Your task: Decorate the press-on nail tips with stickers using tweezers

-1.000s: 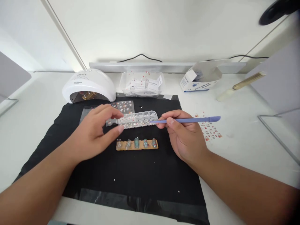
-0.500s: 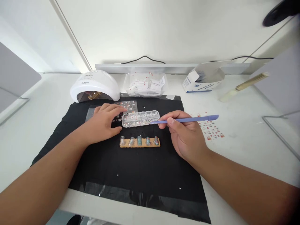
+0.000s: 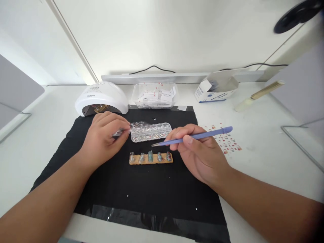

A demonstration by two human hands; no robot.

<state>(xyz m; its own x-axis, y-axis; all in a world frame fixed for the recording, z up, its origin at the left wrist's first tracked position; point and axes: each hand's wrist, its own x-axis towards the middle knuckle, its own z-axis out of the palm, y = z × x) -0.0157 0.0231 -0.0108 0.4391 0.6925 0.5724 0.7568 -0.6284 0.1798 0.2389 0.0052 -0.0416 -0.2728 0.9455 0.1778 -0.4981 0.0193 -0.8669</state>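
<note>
Blue plastic is showing in the right hand (image 3: 199, 153): it is pinching a tweezer-like pick (image 3: 194, 136) between thumb and fingers, the fine tip pointing left and hanging just below the gem box (image 3: 151, 132), above the nail strip (image 3: 151, 157). The left hand (image 3: 103, 138) is curling its fingertips around the left end of the box, seemingly steadying it; whether it is also gripping the sticker sheet (image 3: 121, 131) lying under it I cannot tell.

By my reading, the step in hand is picking a small gem from the box for one of the nails. The next move is asking for a steady tip going into a single compartment and a light touch, since the gems are tiny and the box is only held at one end.

Counted: one box with two rows of compartments, about twelve in all; one strip carrying five nail tips, standing side by side near the middle of the black mat (image 3: 141, 189); one pick. Behind the mat are sitting one white lamp (image 3: 102, 98), one clear tub (image 3: 155, 96) of packets, and one open carton (image 3: 216, 88). A second sticker sheet (image 3: 226, 140) is lying on the white table (image 3: 265, 135), right of the mat, near the pick's blunt end.
</note>
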